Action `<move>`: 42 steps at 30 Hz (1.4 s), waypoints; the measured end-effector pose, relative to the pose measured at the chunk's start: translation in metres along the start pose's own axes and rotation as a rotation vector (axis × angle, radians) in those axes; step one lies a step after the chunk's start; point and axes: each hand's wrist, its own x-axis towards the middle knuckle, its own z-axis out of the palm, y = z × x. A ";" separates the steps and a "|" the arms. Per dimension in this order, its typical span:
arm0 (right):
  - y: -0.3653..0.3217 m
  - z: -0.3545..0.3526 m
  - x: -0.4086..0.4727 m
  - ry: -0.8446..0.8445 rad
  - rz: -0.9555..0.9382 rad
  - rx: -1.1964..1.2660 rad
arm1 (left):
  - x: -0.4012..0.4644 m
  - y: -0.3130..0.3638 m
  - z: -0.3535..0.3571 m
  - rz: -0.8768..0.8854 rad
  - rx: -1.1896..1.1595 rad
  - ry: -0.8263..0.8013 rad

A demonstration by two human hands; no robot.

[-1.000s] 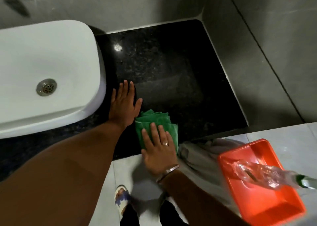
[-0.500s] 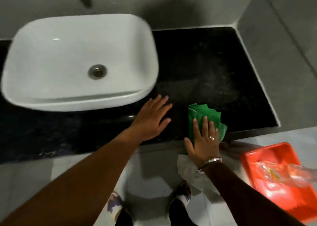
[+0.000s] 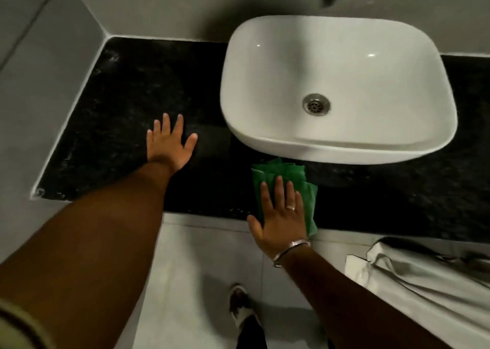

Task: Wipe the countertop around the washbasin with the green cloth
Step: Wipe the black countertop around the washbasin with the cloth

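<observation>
The folded green cloth (image 3: pixel 281 172) lies on the black speckled countertop (image 3: pixel 119 136), at its front edge just below the front left corner of the white washbasin (image 3: pixel 265 83). My right hand (image 3: pixel 281 216) presses flat on the cloth, fingers together and pointing at the basin, with a ring and a bangle showing. My left hand (image 3: pixel 169 144) rests flat on the bare counter to the left of the basin, fingers spread, holding nothing. The basin's drain (image 3: pixel 316 104) is uncovered.
Grey tiled walls (image 3: pixel 39 83) close the counter on the left and at the back. A white crumpled sheet or bag (image 3: pixel 424 282) lies on the floor at the lower right. My sandalled foot (image 3: pixel 240 306) stands on the pale floor tiles below the counter edge.
Both hands and the cloth have slid left along the counter's front, from right of the basin to its front left corner. The view swung left; the red tray has dropped out of view.
</observation>
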 end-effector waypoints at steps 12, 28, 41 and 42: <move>0.011 -0.006 -0.005 0.127 0.305 0.022 | 0.001 -0.003 0.015 0.068 -0.005 0.150; 0.003 -0.015 0.019 -0.109 -0.242 -0.081 | 0.004 -0.011 0.009 0.082 0.006 0.068; -0.178 0.032 0.071 -0.150 -0.638 -0.160 | 0.137 -0.195 -0.044 0.295 0.102 0.060; -0.167 0.031 0.070 -0.155 -0.648 -0.177 | 0.141 -0.201 -0.042 0.311 0.045 0.045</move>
